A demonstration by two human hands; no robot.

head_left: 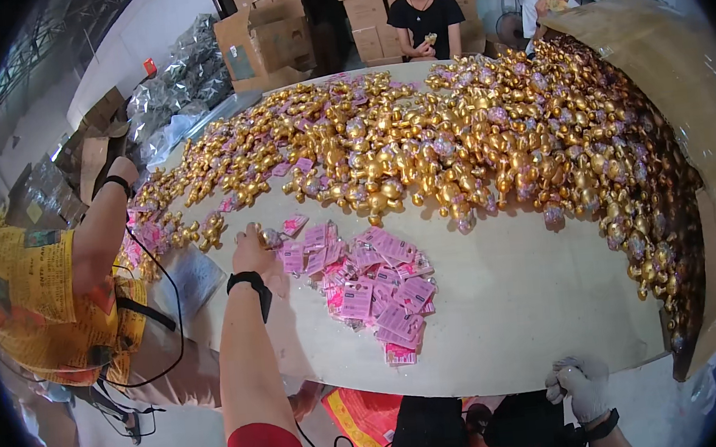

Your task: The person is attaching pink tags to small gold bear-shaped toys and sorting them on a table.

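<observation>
Gold figurines (402, 143) lie in a broad, deep heap along the far and right parts of the pale surface (519, 311), mixed with small clear and pink wrappers. Nearer, left of the middle, pink packets (376, 286) form a loose, overlapping pile. The bare left hand (251, 251), with a black band at the wrist, is at the far left corner of that pile, its fingers beside one shiny figurine (271, 238); I cannot tell whether they pinch it. The right hand (578, 381), in a pale glove, is at the near right edge of the surface with its fingers curled; whether they close on anything, I cannot tell. A clear bag (188, 279) lies at the left edge, near a person in yellow clothing (49, 297). At the far side are two more people, and a tan sheet (706, 108) rises along the right.
</observation>
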